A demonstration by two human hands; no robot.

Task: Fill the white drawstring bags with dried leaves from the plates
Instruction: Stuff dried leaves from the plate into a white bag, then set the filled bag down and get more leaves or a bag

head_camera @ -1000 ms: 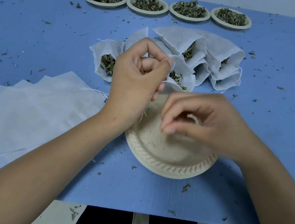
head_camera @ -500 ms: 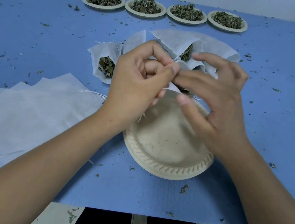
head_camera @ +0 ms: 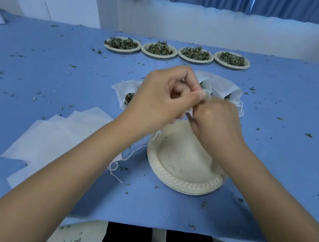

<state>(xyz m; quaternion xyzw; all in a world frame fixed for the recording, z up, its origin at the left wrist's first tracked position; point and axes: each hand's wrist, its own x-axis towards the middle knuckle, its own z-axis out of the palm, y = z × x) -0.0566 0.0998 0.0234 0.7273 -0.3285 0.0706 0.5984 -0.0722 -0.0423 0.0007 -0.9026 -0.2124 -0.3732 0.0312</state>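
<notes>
In the middle of the frame the left hand (head_camera: 165,99) pinches the white cloth of a bag (head_camera: 207,96) between thumb and curled fingers, above the empty plate (head_camera: 183,184). The right hand (head_camera: 216,122) meets it with fingers curled under; whether it grips the bag I cannot tell (its knuckles hide the contact). A loose string (head_camera: 118,166) trails left of the plate. This looks like closing a filled bag. Next it probably joins the filled bags (head_camera: 226,88) just behind, and then a flat bag (head_camera: 62,135) from lower left and a full plate (head_camera: 195,53) from the top row are needed.
</notes>
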